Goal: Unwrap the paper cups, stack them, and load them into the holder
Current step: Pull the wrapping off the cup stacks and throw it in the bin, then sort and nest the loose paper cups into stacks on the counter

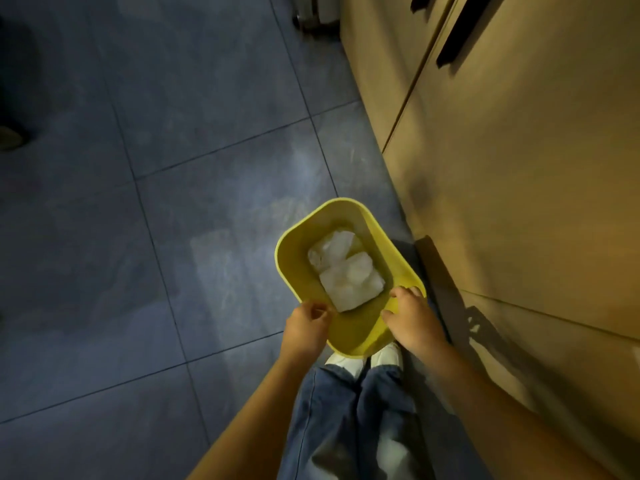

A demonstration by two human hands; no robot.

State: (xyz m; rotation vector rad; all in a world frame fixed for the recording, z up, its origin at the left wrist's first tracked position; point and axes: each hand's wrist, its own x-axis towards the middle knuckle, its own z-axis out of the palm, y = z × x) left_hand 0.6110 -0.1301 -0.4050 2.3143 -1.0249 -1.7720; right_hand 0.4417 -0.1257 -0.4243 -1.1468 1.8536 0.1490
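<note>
Here the grey tiled floor [145, 209] lies under a yellow plastic bin [349, 216], long axis running away from you; your left hand [306, 329] and right hand [412, 322] have fingers clamped on its near rim, crumpled clear wrapping [346, 271] inside. No paper cups or holder are visible.

The single head-worn camera is looking steeply down from standing height, facing forward along the person's own body. It is taking in the grey tiled floor [156, 202] across the left and centre, and tan cabinet fronts [519, 168] are running down the right edge. The person's forearms are reaching in from the bottom, close to the lens, with jeans [349, 420] and white shoes [363, 362] directly below. Wide-angle distortion is bending the tile lines.
</note>
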